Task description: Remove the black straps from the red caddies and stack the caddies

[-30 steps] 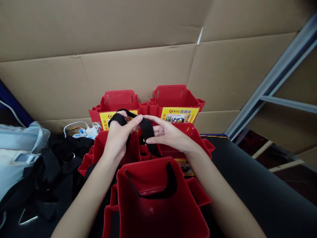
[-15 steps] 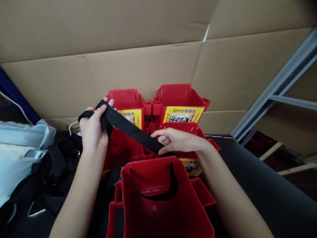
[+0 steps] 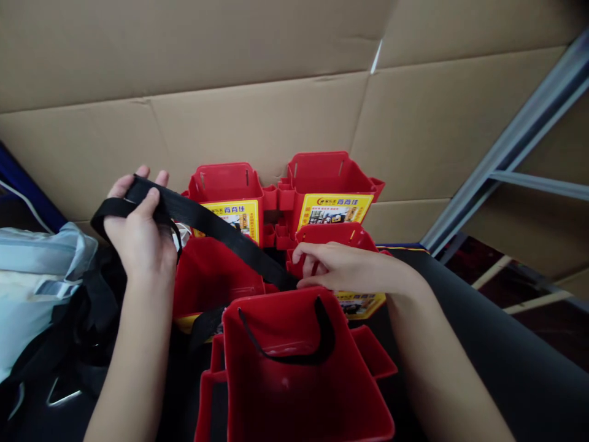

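My left hand (image 3: 145,236) is raised at the left, its thumb pressing a black webbing strap (image 3: 216,227) against the fingers, with a loop around the hand. The strap slants down to the back rim of the nearest red plastic bucket (image 3: 285,301), where its lower end goes out of sight. My right hand (image 3: 335,267) is just above that rim, fingers loosely curled and apart from the thumb. Its thumb tip lies by the strap and rim. Inside the bucket hangs a black strap loop (image 3: 324,337) threaded through two slots.
Several more red buckets with yellow labels (image 3: 335,209) stand behind, against a cardboard wall (image 3: 257,123). At left lie a pale blue bag (image 3: 41,294) and tangled black straps (image 3: 87,331) with metal rings. A grey metal frame (image 3: 501,153) rises at right beside the black tabletop (image 3: 483,331).
My left hand has moved left and slightly up, drawing the strap out longer. My right hand has shifted slightly right relative to the bucket, its index finger lifting off the strap. The view has shifted slightly.
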{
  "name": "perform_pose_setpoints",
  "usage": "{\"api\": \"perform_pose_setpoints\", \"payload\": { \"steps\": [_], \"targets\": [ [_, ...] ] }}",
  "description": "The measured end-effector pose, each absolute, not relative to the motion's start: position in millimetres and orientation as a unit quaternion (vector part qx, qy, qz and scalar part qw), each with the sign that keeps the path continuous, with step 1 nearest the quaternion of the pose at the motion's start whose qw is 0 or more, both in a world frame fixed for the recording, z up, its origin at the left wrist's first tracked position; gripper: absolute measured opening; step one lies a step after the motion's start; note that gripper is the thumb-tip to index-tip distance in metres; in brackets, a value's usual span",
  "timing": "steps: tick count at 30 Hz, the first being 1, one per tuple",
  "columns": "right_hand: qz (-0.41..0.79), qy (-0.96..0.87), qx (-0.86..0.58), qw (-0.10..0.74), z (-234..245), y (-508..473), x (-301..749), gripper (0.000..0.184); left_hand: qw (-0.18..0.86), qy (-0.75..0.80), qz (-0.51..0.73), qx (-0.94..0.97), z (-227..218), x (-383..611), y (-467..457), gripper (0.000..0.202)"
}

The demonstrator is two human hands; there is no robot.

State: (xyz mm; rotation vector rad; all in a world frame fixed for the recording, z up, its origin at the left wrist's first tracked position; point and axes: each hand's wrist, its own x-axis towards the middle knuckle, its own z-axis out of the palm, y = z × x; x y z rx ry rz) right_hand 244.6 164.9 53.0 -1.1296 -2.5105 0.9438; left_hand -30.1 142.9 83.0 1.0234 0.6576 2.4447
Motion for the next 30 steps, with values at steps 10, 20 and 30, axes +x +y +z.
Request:
{"api": "perform_pose_setpoints", "payload": {
  "steps": [10,20,30],
  "targets": [
    [0.400,-0.834,-0.367,0.097,59.8,167.1,232.5,0.024,0.374,0.144,0.864,0.307,83.4,-44.4,151.2,0.023],
    [0.424,-0.838,-0.334,0.076,73.0,158.0,237.3,0.035,0.285,0.285,0.839,0.366,86.2,-17.9,141.8,0.042],
    [0.440,-0.776,-0.310,0.329,72.5,151.0,221.9,0.042,0.195,0.355,0.656,0.637,73.7,16.1,130.6,0.041]
  ]
}}
